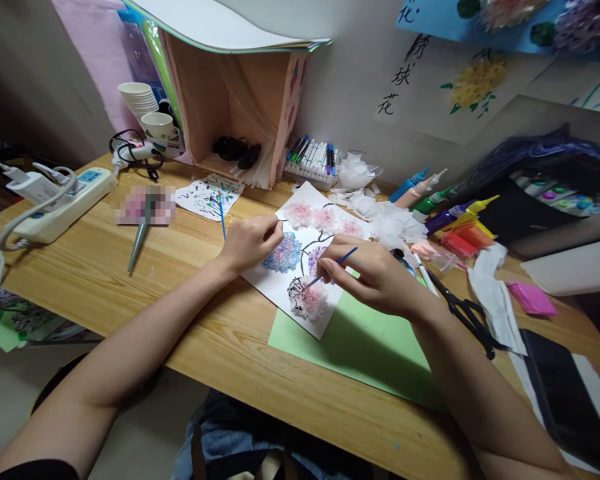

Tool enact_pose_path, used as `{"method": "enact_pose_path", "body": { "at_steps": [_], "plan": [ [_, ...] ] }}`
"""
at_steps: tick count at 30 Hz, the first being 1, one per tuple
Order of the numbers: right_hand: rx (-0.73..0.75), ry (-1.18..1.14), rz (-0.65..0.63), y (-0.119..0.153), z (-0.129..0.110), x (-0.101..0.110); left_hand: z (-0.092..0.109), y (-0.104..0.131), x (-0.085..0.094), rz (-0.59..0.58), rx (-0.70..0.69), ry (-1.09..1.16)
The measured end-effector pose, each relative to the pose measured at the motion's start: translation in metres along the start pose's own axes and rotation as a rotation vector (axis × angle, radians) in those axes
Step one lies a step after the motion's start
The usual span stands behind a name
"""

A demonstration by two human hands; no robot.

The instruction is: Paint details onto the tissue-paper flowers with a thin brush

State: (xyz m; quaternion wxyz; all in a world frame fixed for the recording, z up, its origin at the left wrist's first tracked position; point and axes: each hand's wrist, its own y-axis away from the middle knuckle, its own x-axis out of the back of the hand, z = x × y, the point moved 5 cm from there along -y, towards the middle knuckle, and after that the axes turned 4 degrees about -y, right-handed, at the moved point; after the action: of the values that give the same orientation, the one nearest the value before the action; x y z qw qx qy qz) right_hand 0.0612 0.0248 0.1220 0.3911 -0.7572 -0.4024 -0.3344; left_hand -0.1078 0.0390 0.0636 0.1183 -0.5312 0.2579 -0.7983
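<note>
A white sheet of paper (260, 283) bears pink, blue and purple crumpled-tissue flowers joined by dark painted branches. My right hand (363, 273) pinches a thin blue paintbrush (344, 257), its tip at the lowest pink flower (313, 300), whose left side carries black strokes. My left hand (253, 243) rests with curled fingers on the paper's left edge, beside the blue flower (284, 253); what it holds, if anything, is hidden. Under the sheet's lower right lies a green sheet (370, 347).
Paint-marked paper (210, 197) and a second brush (222, 210) lie behind my left hand. Black scissors (467, 310), white tissue (395, 223) and paint tubes (430, 200) are at right. A power strip (65, 203) sits at left, a box (230, 100) at the back.
</note>
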Motion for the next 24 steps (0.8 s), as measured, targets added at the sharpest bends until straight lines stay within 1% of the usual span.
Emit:
{"method": "enact_pose_path", "body": {
  "at_steps": [11, 15, 19, 24],
  "plan": [
    [0.032, 0.018, 0.038, 0.0006, -0.0003, 0.0035, -0.0001, -0.0004, 0.0007, 0.021, -0.007, -0.015],
    [0.031, 0.008, 0.027, 0.0004, -0.0001, 0.0017, -0.0005, -0.0003, 0.0006, 0.020, -0.010, -0.020],
    [0.049, 0.020, 0.043, -0.0003, -0.0003, 0.0006, -0.0001, -0.0007, 0.0007, 0.015, -0.006, -0.018],
    [0.056, 0.014, 0.059, 0.0003, -0.0021, 0.0042, 0.0005, -0.0009, 0.0014, 0.017, -0.005, -0.021]
  ]
}}
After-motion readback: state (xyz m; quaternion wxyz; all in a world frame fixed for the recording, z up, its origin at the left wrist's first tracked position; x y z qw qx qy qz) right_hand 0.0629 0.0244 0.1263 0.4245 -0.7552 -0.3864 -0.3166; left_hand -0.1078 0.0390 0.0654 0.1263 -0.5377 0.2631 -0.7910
